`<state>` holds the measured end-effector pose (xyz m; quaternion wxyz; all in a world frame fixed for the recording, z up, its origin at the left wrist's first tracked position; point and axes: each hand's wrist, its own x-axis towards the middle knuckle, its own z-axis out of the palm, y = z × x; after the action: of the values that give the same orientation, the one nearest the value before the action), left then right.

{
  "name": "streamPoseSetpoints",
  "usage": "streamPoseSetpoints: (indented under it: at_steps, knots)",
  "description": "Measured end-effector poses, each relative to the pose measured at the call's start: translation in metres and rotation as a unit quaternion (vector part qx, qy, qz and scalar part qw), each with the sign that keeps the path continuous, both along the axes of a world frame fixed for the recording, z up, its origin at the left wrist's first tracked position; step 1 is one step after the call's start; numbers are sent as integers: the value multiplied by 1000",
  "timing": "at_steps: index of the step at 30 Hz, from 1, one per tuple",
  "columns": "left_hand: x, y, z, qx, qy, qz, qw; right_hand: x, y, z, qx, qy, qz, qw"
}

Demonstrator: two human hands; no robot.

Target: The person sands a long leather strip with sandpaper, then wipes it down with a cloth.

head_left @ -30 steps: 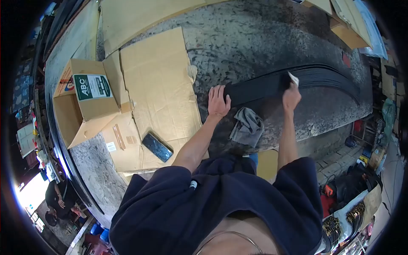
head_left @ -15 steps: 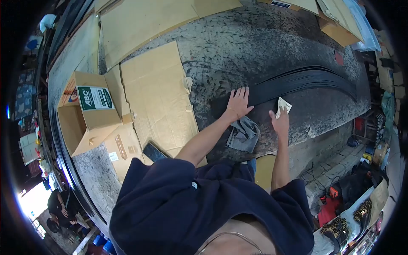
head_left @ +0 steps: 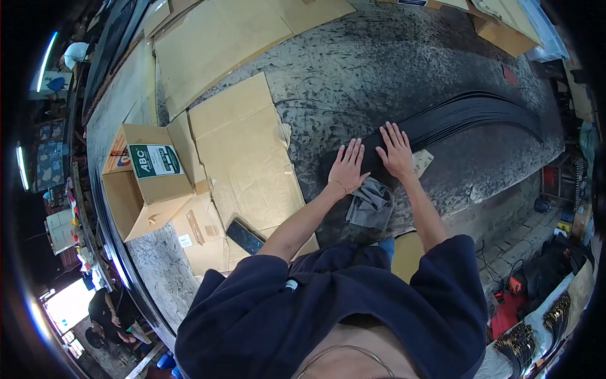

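A bundle of long, thin black strips [head_left: 486, 112] lies curved across the dark worktable, fanned at its right part. My right hand [head_left: 398, 151] rests flat on the left part of the bundle, fingers stretched out. Just left of it, my left hand [head_left: 346, 167] also lies flat with fingers extended, at the bundle's left end. A pale piece of paper or card [head_left: 423, 162] lies beside my right wrist, partly hidden by it. Below my left hand, a crumpled grey cloth [head_left: 372, 205] sits near the table edge.
An open cardboard box [head_left: 153, 161] with a green and white label stands at left on flattened cardboard [head_left: 246, 145]. A dark phone [head_left: 244, 236] lies near my left arm. Another box [head_left: 505, 38] is at upper right. A person [head_left: 107, 316] is in the background, lower left.
My right hand has let go of the pale paper and moved up and left onto the black strips. My left hand stays flat on the bundle. The camera view has shifted slightly.
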<state>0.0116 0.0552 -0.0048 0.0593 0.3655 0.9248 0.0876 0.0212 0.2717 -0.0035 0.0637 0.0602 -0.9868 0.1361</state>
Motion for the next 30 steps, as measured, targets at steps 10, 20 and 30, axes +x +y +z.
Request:
streamPoseSetpoints:
  at_steps: [10,20,30]
  knots:
    - [0,-29,1,61,-10,41,997,0,41,-6,34,6,-105,994]
    - [-6,-52,-9,138,-78,107,982,110,32,-5,-1,-68,-150,986]
    - [3,-53,-15,181,-30,111,977,55,15,48,-61,-191,-355,913]
